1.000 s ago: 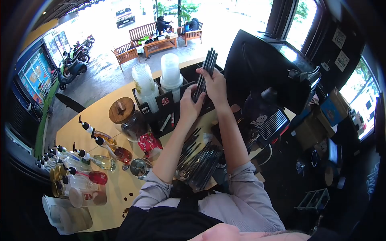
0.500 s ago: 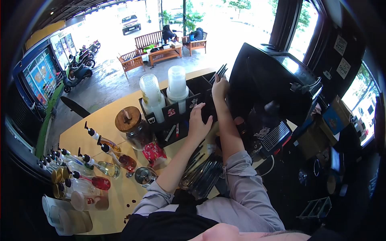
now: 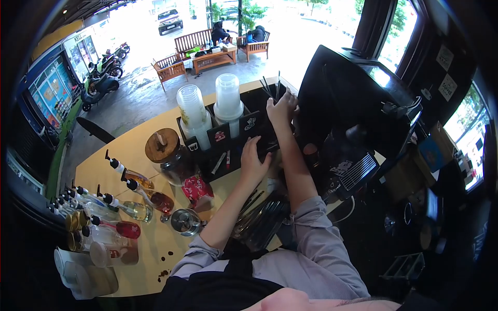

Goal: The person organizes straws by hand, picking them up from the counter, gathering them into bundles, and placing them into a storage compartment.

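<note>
My right hand (image 3: pixel 283 110) is at the back right compartment of the black organizer (image 3: pixel 220 136), beside several thin black straws (image 3: pixel 270 89) that stand up and fan out there. Its fingers are partly hidden, so whether it still grips any straw is unclear. My left hand (image 3: pixel 254 161) hovers at the organizer's front, fingers apart, holding nothing. Stacks of clear plastic cups (image 3: pixel 228 98) stand in the organizer to the left. Below my forearms lies a bundle of dark wrapped straws (image 3: pixel 262 220).
A wooden-lidded jar (image 3: pixel 168 155), a red packet (image 3: pixel 197 191), a metal cup (image 3: pixel 185 222) and pump bottles (image 3: pixel 158 199) stand at the left. A large black machine (image 3: pixel 353 103) rises at the right. Two people sit outside beyond the counter.
My right hand has lowered slightly, and the straws that rose from its fist now stand spread in the compartment. The view has shifted slightly; my left hand stays open near the organizer.
</note>
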The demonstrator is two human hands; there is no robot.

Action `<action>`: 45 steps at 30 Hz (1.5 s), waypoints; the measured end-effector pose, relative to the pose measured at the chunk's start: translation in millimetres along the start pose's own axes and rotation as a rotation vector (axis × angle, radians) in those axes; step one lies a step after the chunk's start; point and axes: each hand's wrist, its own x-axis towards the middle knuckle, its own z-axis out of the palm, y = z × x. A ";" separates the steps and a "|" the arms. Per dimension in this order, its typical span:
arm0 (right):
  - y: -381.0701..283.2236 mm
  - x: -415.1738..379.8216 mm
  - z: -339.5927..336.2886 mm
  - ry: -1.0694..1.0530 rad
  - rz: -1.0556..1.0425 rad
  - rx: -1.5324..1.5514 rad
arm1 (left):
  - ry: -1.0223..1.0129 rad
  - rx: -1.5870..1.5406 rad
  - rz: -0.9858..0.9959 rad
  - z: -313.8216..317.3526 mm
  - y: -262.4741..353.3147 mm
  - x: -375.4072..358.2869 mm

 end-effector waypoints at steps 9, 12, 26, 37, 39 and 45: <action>-16.1 -101.0 -82.0 -0.115 -0.412 0.383 | 0.042 0.182 0.057 -41.2 7.0 -33.2; -2.4 -139.2 -101.6 -0.245 -0.352 0.442 | 0.032 0.161 0.052 -52.7 0.1 -60.7; 53.2 -285.9 -99.7 -0.933 -0.691 0.026 | -0.171 0.307 -0.142 -73.4 -39.3 -159.2; 65.4 -297.7 -85.4 -0.715 -0.697 0.061 | -0.129 0.228 -0.167 -77.7 -30.8 -166.7; 66.5 -296.8 -80.4 -0.678 -0.697 0.079 | -0.045 0.237 -0.068 -83.3 -19.4 -160.4; 72.0 -296.4 -63.1 -0.645 -0.605 0.228 | -0.224 -0.110 0.449 -89.5 12.5 -185.2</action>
